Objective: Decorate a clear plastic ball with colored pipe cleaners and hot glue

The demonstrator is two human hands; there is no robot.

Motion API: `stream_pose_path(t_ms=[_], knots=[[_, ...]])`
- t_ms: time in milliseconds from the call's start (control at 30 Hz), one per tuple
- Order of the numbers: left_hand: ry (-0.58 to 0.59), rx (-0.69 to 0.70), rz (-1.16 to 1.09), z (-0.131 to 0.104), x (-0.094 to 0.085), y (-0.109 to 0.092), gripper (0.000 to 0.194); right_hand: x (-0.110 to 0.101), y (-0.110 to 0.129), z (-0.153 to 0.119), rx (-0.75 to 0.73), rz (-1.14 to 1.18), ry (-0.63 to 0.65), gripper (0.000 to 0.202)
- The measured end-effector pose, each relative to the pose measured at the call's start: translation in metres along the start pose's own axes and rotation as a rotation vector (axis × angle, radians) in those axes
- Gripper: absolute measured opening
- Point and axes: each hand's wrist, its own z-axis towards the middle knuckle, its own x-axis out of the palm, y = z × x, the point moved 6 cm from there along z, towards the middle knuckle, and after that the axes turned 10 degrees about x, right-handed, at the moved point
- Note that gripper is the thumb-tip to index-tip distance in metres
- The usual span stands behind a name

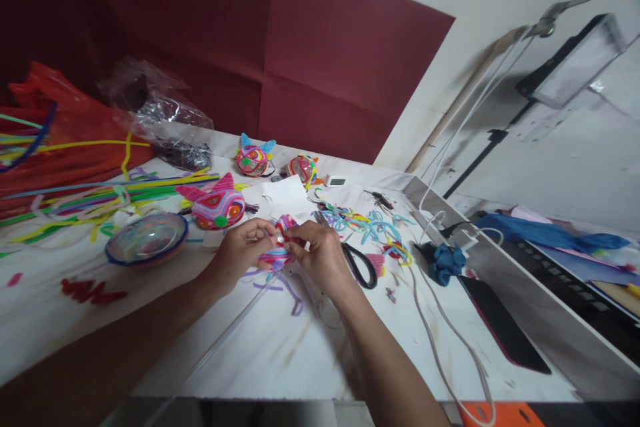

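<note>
There, just left of the scissors (372,276), pinches a striped fuzzy piece (274,257) with left hand (238,253) and right hand (323,259)!

Craft piece (274,259) btwn L hand (240,250) & R hand (321,252), over mid of table (280,360). Bowl (145,261) on L; craft head (219,209) behind it, a bit R. Pipe cleaners (165,188) behind bowl, plastic bag (167,113) further back. 2 more heads (253,161) back ctr, timer (337,181) to their R. Scissors (373,273) just R of R hand, scraps (375,232) behind. Phone (507,327) far R, nr side wall (540,300); scrunchie (445,265) nr its back end.
</note>
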Motion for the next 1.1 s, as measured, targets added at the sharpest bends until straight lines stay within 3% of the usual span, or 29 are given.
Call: stream_pose_path(t_ms=[733, 1100], knots=[[0.046, -0.065, -0.061, -0.005, 0.0034, -0.0082, 0.034, -0.0017, -0.0015, -0.0035, 0.068, 0.049, -0.016, 0.025], [0.05, -0.076, -0.044, -0.0048, 0.0021, -0.008, 0.029, -0.0016, 0.0014, -0.0057, 0.026, 0.083, -0.065, 0.023]])
